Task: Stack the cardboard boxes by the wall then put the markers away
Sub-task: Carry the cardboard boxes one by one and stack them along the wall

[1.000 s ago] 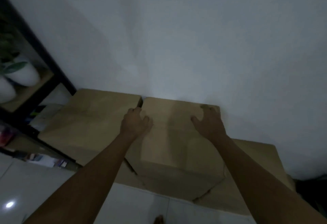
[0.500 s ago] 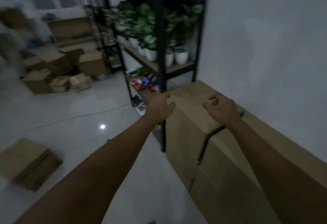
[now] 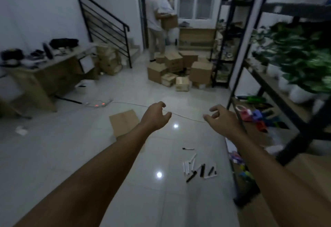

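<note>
Both my arms reach forward over the tiled floor. My left hand [image 3: 156, 116] and my right hand [image 3: 221, 120] hang in the air with loosely curled fingers and hold nothing. Several markers [image 3: 198, 169], white and black, lie scattered on the floor below and between my hands, with one more marker [image 3: 188, 149] a little farther off. A cardboard box [image 3: 125, 122] lies on the floor left of my left hand. The boxes I stacked by the wall are out of view.
A black shelf unit [image 3: 265, 87] with potted plants [image 3: 302, 61] and coloured items runs along the right. A cable [image 3: 186, 117] crosses the floor ahead. A pile of boxes [image 3: 180, 70] sits at the back, where a person [image 3: 155, 22] carries a box. A desk [image 3: 44, 72] stands at left.
My view swung left, away from the wall and the stacked boxes, into the room. Both hands came off the box tops and now hang free over the floor.
</note>
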